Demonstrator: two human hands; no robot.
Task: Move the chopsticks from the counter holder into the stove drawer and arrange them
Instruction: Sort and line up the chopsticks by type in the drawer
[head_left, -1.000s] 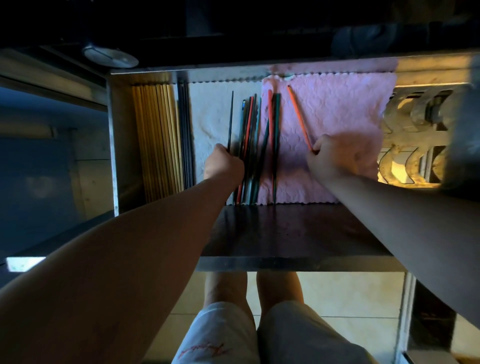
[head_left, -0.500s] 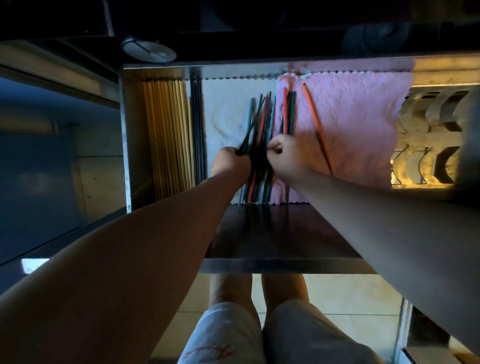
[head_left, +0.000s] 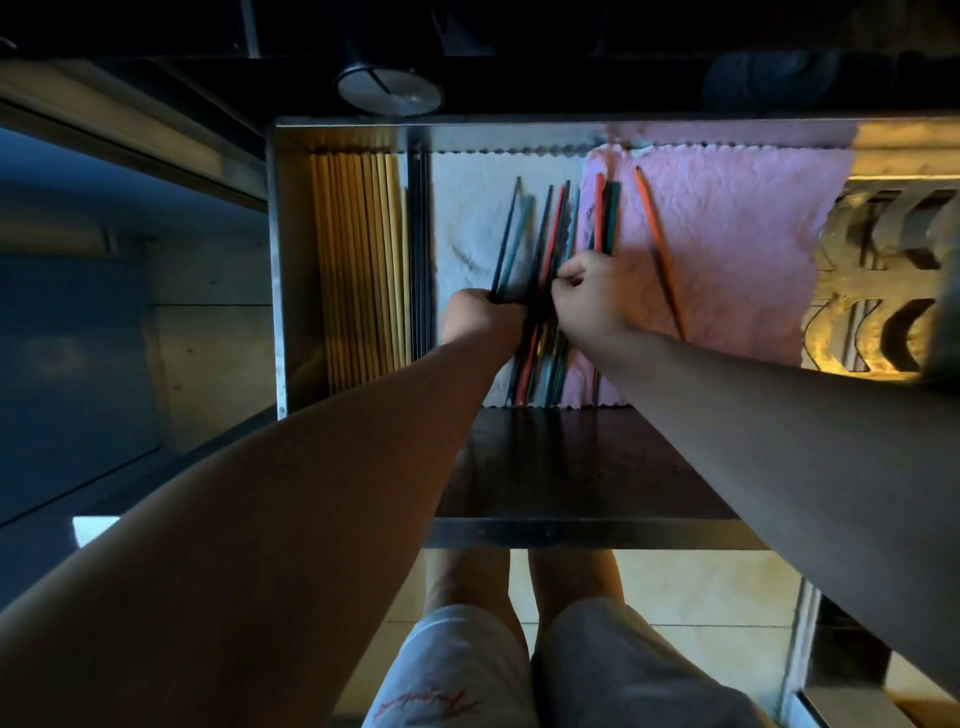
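Drawer (head_left: 275, 270): A smooth sheet-metal box with straight walls stood open under both your hands. Its left wall was well to the left of your left hand.
Pink cloth (head_left: 737, 249): A crinkled liner with a scalloped edge lay flat beneath and to the right of your right hand. Most of the open room for moving was here.
Front ledge (head_left: 571, 457): A dark, flat, glossy panel ran under your forearms, on the near side of both hands.
White cloth (head_left: 467, 234): A quilted liner with the same scalloped edge lay beyond your left hand, its right edge tucked under the pink one.
Bamboo chopsticks (head_left: 358, 260): Pale, straight sticks were packed side by side along the left wall, left of your left hand. A few dark sticks (head_left: 422, 249) lay between them and that hand.
Coloured chopsticks (head_left: 553, 228): Thin red, teal and dark rods lay in the drawer between your hands, fanned out at the far tips and crossing the seam of the two cloths.
Left hand (head_left: 480, 317): Your fingers were curled round two of those rods, a dark one and a teal one.
Right hand (head_left: 589, 296): Your thumb and fingers pinched into the bundle, just beside your left hand.
Orange chopstick (head_left: 653, 228): One rod lay alone and slanted on the pink cloth, just right of your right hand and apart from the bundle.
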